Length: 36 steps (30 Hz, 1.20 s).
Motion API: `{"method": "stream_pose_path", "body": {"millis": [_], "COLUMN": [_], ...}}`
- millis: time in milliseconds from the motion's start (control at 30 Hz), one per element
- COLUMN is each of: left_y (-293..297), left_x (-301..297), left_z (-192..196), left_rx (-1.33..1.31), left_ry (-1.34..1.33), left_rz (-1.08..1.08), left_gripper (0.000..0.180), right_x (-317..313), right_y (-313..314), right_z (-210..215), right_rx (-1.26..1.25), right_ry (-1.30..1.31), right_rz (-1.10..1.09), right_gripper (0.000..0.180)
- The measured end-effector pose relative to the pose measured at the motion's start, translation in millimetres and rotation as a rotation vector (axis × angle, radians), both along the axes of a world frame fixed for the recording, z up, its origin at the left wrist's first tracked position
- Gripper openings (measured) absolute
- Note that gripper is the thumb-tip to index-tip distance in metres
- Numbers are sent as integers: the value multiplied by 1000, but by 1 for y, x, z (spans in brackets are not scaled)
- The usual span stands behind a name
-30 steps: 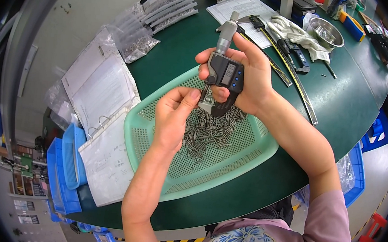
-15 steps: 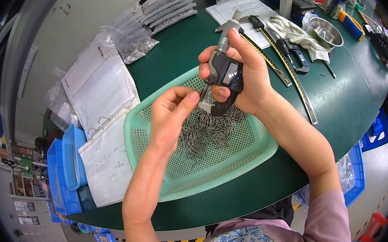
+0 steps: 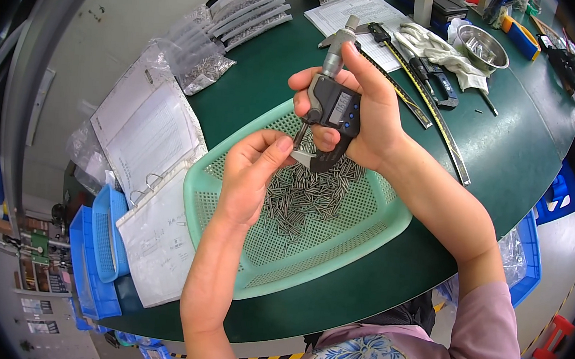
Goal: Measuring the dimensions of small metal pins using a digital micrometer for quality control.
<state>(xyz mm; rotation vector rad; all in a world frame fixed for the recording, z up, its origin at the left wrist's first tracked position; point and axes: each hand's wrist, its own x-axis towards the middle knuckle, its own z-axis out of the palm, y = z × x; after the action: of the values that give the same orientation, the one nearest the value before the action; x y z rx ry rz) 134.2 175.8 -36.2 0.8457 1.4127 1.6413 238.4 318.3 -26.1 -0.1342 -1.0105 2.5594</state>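
Observation:
My right hand (image 3: 375,119) is wrapped round a digital micrometer (image 3: 335,108), its thimble pointing up and away and its small display facing me. My left hand (image 3: 254,170) is closed in a pinch at the micrometer's jaws, thumb and forefinger on a small metal pin (image 3: 300,134) that sits at the gap. The fingertips partly hide the pin. Below both hands is a pale green perforated plastic basket (image 3: 293,276) on the dark green table. A heap of small grey metal pins (image 3: 306,202) lies in it.
Left of the basket lies an open ring binder (image 3: 148,126) with papers, beside blue trays (image 3: 92,258). Bags of metal parts (image 3: 205,63) stand behind. At the far right are calipers (image 3: 417,102), white gloves (image 3: 435,52), another micrometer (image 3: 442,87) and a steel bowl (image 3: 482,49).
Both hands stay nearly in place, with the micrometer still in the right. The right hand's fingers have shifted slightly at the thimble side, and the basket has hardly moved.

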Motion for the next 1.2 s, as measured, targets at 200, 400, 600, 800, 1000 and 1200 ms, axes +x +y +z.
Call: {"method": "stream_pose_path", "body": {"millis": [200, 400, 600, 800, 1000, 1200], "left_y": [0, 2, 1, 3, 1, 2], "left_x": [0, 1, 2, 5, 1, 0], "left_z": [1, -1, -2, -2, -1, -2], "left_rx": [25, 21, 18, 50, 54, 58], "left_ry": [-3, -12, 75, 129, 328, 348], "left_rz": [-21, -12, 52, 95, 77, 67], "left_gripper": [16, 16, 19, 16, 13, 12], "right_x": [0, 1, 1, 2, 1, 0], "right_y": [0, 1, 0, 1, 0, 1], "right_z": [0, 0, 2, 2, 2, 0], "right_rx": [-52, -69, -70, -70, -71, -45], "right_ry": [27, 28, -1, -19, -52, -74], "right_rz": [32, 52, 29, 22, 23, 10], "right_gripper": [61, 60, 60, 60, 60, 59]}}
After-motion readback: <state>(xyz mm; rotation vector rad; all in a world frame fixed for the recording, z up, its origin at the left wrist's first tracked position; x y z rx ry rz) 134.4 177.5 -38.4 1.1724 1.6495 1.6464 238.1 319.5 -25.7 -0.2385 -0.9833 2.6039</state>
